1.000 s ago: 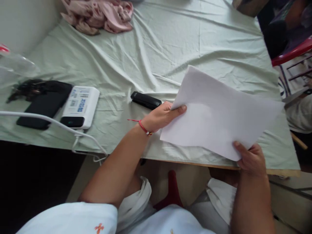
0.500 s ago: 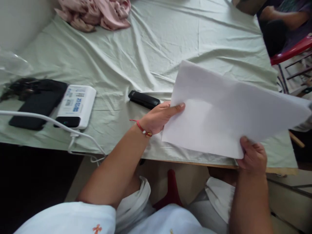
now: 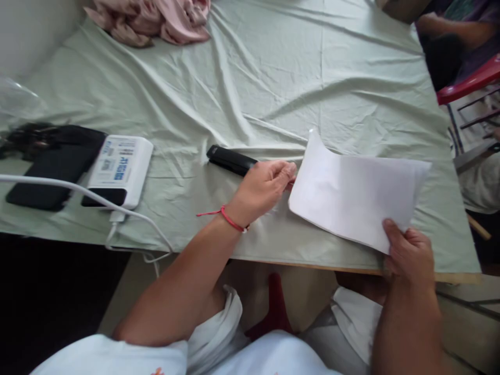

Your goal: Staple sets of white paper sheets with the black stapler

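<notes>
White paper sheet lies low over counter near front edge, far-left corner curled up. Right hand pinches near corner; left hand loosely curled beside left edge, touch unclear. Risk: single-corner pinch creases sheet, or it slips off edge. Black stapler-like bar just behind left hand could get knocked.

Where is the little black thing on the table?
The black thing lies mid-table on the green sheet, just beyond the left hand.

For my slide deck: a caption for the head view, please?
Right hand pinches a white sheet over the green cloth; left hand beside it.
</notes>
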`<action>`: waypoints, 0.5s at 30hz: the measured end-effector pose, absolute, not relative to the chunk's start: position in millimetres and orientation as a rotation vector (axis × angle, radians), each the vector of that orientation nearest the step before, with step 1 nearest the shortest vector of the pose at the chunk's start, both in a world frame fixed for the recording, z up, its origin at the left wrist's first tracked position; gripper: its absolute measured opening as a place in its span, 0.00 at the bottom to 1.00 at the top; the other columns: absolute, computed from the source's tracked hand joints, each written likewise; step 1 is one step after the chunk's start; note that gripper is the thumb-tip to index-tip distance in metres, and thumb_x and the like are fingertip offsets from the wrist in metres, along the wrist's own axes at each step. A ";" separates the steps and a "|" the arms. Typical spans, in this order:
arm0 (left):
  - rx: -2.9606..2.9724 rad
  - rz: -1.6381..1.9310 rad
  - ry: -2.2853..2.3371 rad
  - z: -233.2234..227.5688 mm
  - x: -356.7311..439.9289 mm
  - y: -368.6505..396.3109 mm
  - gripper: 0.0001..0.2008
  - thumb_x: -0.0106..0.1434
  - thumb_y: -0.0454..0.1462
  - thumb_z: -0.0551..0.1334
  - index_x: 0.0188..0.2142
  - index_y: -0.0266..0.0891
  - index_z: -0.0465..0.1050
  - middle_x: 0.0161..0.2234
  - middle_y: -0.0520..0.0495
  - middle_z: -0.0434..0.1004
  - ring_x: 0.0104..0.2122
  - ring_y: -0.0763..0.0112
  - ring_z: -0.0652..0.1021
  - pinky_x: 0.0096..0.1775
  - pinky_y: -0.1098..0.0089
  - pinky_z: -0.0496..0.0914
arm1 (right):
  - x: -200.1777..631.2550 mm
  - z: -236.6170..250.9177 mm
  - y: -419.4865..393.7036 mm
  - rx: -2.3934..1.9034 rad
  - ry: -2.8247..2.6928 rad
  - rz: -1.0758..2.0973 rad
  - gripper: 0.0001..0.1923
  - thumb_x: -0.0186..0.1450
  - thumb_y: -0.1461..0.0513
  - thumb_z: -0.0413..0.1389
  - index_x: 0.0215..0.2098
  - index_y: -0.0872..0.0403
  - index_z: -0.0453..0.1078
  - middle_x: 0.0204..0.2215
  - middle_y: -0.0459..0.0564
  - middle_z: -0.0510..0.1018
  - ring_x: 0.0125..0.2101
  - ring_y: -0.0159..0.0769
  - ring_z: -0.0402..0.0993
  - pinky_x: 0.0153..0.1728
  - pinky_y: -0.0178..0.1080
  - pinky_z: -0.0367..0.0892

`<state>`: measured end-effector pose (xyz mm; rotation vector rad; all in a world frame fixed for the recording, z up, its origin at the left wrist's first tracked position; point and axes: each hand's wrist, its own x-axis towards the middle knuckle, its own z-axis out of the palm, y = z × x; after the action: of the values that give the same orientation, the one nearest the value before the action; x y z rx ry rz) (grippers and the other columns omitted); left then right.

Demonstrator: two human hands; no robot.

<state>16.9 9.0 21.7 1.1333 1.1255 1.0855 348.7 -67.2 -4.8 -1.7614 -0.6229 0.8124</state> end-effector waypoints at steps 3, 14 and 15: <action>1.147 1.269 1.176 26.1 13.2 8.0 0.25 0.74 0.59 0.69 0.34 0.41 0.81 0.34 0.46 0.88 0.33 0.65 0.88 0.37 0.67 0.84 | 348.2 7.7 -69.5 -1.809 -0.604 0.817 0.30 0.36 0.49 0.84 0.31 0.52 0.80 0.26 0.44 0.82 0.21 0.32 0.72 0.16 0.32 0.68; 1.088 1.818 1.584 14.4 -22.4 35.9 0.13 0.78 0.45 0.64 0.35 0.45 0.76 0.29 0.55 0.82 0.28 0.72 0.81 0.35 0.62 0.77 | 307.8 52.8 -31.8 -1.792 -0.470 0.868 0.31 0.31 0.55 0.83 0.24 0.50 0.69 0.23 0.41 0.74 0.19 0.25 0.59 0.12 0.30 0.50; 1.122 1.810 1.627 11.8 -27.3 38.0 0.10 0.76 0.42 0.64 0.37 0.44 0.76 0.31 0.55 0.83 0.31 0.71 0.83 0.40 0.60 0.79 | 305.0 48.1 -29.5 -1.766 -0.492 0.895 0.31 0.31 0.55 0.83 0.24 0.50 0.69 0.23 0.40 0.75 0.19 0.24 0.58 0.12 0.30 0.48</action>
<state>-27.3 38.0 11.8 1.1223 1.6270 1.8101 305.0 -29.5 48.1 -1.7656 -0.4916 0.8951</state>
